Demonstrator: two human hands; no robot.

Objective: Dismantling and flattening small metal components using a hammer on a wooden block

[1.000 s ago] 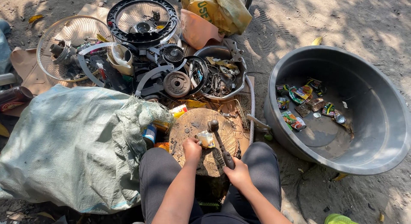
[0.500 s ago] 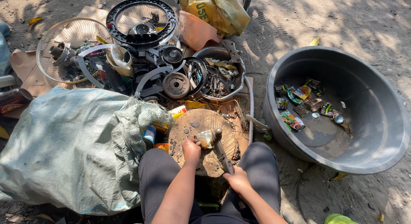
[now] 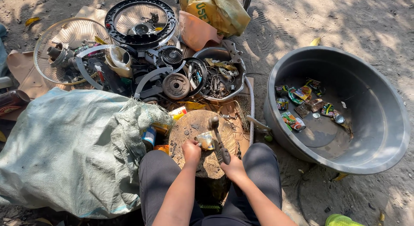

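Head view: 2 hands [image 3: 213,159], 1 hammer [image 3: 217,137], 1 can [image 3: 206,140], 1 stump [image 3: 189,126].

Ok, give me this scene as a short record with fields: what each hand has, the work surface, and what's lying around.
left hand: pins a small flattened can on the block
right hand: grips a hammer, head over the can
work surface: round wooden block between the knees
right side: grey basin holding crushed cans
left side: woven sack, full
behind: fan guards, scrap metal parts
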